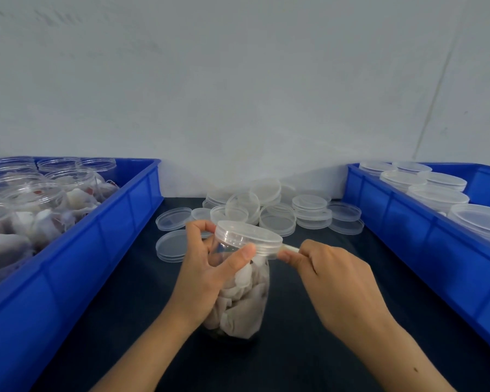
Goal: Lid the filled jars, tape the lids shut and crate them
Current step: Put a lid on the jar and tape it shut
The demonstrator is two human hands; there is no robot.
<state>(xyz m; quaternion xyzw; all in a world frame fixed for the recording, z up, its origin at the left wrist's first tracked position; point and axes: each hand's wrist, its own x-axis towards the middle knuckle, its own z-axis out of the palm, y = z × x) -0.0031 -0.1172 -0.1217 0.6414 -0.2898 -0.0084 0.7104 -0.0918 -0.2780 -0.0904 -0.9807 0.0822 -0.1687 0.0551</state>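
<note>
A clear plastic jar [242, 301] filled with white sachets stands on the dark table, a clear lid [249, 236] on top. My left hand [207, 275] grips the jar's neck, thumb pressed against the lid's rim. My right hand [331, 281] pinches a strip of clear tape [290, 248] that runs from the lid's right edge. Loose clear lids [277, 215] lie piled behind the jar.
A blue crate [119, 222] at the left holds several open filled jars [40, 205]. Another blue crate [408, 222] at the right holds lidded jars [436, 193]. A pale wall stands behind the table.
</note>
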